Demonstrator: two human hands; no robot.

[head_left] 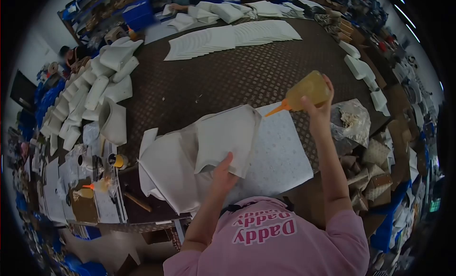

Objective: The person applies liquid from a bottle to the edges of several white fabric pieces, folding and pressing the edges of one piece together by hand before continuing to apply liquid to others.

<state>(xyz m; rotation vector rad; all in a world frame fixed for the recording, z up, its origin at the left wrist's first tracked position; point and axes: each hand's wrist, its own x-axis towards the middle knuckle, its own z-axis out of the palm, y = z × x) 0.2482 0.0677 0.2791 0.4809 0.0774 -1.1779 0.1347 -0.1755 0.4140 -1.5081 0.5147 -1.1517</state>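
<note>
My right hand (319,98) is wrapped round a clear squeeze bottle (308,90) of yellowish liquid. The bottle tilts, and its orange nozzle (278,108) points down and left, near the right edge of a white curved piece (227,138). My left hand (224,174) holds that piece by its lower edge, thumb on top and the other fingers hidden beneath. More white pieces (171,164) lie under it and to its left. A white patterned sheet (282,155) is spread on the table below and to the right.
Stacked white pieces (102,76) line the table's left side, and a fanned row (232,38) lies at the back. Right of my right hand sits a plastic bag (351,121). Other bottles (100,185) and a hammer-like tool (137,201) are at left. People (73,55) work beyond.
</note>
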